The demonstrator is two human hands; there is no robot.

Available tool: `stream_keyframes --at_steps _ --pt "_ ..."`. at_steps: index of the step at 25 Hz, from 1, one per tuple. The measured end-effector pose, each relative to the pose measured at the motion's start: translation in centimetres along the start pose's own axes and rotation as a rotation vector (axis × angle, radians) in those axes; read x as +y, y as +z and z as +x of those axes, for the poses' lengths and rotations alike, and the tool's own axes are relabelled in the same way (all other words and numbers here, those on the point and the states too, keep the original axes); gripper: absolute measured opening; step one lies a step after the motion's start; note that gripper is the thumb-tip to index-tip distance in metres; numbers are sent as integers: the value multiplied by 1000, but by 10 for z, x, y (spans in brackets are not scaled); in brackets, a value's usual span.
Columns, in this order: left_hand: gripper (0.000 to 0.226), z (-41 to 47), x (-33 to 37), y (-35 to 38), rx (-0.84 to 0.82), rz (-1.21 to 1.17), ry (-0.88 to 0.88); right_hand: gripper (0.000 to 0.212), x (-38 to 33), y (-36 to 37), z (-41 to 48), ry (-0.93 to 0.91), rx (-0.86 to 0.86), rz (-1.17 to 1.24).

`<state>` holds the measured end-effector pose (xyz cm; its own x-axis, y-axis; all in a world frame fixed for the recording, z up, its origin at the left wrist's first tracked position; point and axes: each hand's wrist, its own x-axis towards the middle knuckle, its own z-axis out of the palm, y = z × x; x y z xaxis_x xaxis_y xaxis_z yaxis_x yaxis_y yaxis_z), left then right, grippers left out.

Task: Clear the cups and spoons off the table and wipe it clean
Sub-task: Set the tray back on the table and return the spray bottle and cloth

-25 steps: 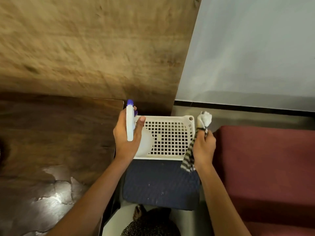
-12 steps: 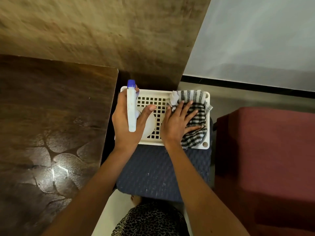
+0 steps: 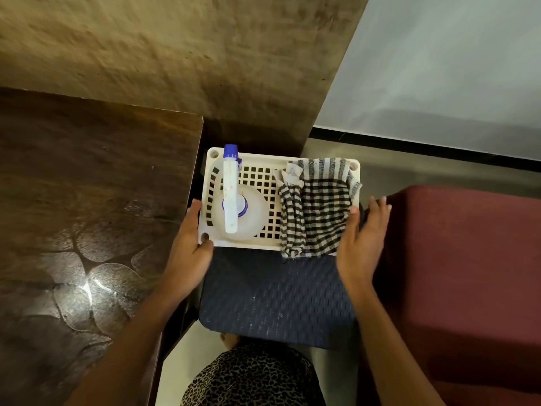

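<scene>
Grips near-left corner of white basket with left hand; holds right hand, fingers straight, just beside its right edge.

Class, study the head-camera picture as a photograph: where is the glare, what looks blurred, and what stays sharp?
Head view: a bright patch of glare lies on the near left part of the dark table. The right hand is smeared by motion blur. The brown wall above looks soft and streaky. The basket, spray bottle and checked cloth are sharp.
</scene>
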<state>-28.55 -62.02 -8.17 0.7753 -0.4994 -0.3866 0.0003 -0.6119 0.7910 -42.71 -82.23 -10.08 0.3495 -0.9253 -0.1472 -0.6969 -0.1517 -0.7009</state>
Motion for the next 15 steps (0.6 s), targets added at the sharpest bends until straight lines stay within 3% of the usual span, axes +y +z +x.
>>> stream_keyframes --at_steps 3,6,15 --pt "40 12 -1 6 88 -59 -174 48 22 -8 5 166 -83 123" --pt "30 27 -14 9 128 -191 -331 45 22 -2 3 153 -140 157" --pt "31 -4 -21 21 152 -125 -341 44 36 -12 -24 215 -128 149"
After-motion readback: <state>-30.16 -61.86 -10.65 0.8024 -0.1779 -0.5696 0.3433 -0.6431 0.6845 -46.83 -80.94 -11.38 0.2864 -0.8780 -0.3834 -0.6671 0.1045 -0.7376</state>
